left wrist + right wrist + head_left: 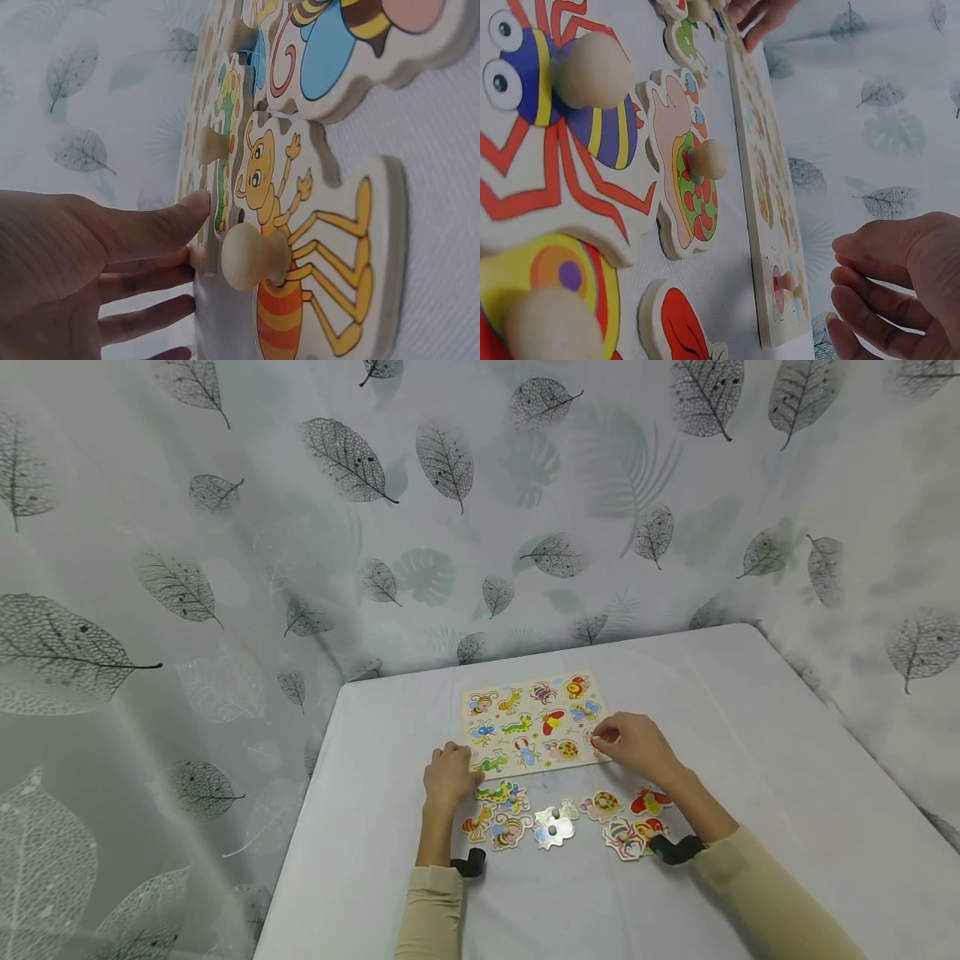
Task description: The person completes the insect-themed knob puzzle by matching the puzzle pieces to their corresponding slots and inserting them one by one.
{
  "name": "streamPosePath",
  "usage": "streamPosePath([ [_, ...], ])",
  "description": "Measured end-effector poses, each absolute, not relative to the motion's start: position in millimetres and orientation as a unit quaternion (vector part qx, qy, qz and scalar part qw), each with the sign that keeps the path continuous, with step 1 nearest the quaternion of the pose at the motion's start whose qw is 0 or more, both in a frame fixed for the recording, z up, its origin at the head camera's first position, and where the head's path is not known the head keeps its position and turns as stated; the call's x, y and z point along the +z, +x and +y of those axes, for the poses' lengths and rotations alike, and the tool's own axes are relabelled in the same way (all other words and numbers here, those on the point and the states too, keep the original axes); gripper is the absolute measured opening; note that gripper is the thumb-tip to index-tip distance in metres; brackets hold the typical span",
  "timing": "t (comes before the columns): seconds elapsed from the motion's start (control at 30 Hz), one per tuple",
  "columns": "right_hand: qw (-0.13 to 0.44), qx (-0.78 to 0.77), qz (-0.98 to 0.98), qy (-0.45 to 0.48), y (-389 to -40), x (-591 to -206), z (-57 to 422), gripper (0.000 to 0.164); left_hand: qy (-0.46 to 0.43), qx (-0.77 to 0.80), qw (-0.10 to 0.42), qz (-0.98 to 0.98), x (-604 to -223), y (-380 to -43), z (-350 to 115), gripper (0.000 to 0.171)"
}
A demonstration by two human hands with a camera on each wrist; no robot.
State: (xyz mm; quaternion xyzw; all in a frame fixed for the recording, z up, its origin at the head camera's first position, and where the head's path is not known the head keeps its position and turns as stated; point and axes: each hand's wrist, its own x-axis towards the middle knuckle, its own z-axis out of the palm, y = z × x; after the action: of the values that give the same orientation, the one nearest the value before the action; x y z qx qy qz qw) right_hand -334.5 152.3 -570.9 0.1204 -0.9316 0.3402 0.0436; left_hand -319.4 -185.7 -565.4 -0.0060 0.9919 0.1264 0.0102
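A wooden insect puzzle board (536, 681) lies flat on the table. My left hand (447, 774) is at its near left corner, thumb tip (196, 204) against the edge and the other fingers stretched out. Loosely bent, the fingers of my right hand (637, 745) hover by the near right corner, nothing visible between them. In the right wrist view, a pink-and-red knobbed piece (778, 289) sits on the board there, apart from the fingertips. Close to the left hand lie a yellow-orange ant piece (300, 217) and a green caterpillar piece (227, 150).
More knobbed pieces lie before the board: a bee (508, 832), a snail (602, 806), a spider (622, 837) and a red-winged bug (650, 800). Shiny silver-looking pieces (553, 832) sit between the two groups. Leaf-printed curtains (495, 527) hang behind the white table (360, 827).
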Motion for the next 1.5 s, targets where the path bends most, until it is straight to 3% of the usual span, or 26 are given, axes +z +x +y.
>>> streamPosePath([
  [0.87,0.025,0.345,-0.931,0.117,-288,-571,158,0.015,-0.004,0.13,0.003,0.992,-565,-318,-181,0.05],
  [1.5,-0.061,0.367,-0.912,0.173,-268,-577,151,0.015,-0.002,0.128,0.008,0.992,-565,-316,-186,0.051],
])
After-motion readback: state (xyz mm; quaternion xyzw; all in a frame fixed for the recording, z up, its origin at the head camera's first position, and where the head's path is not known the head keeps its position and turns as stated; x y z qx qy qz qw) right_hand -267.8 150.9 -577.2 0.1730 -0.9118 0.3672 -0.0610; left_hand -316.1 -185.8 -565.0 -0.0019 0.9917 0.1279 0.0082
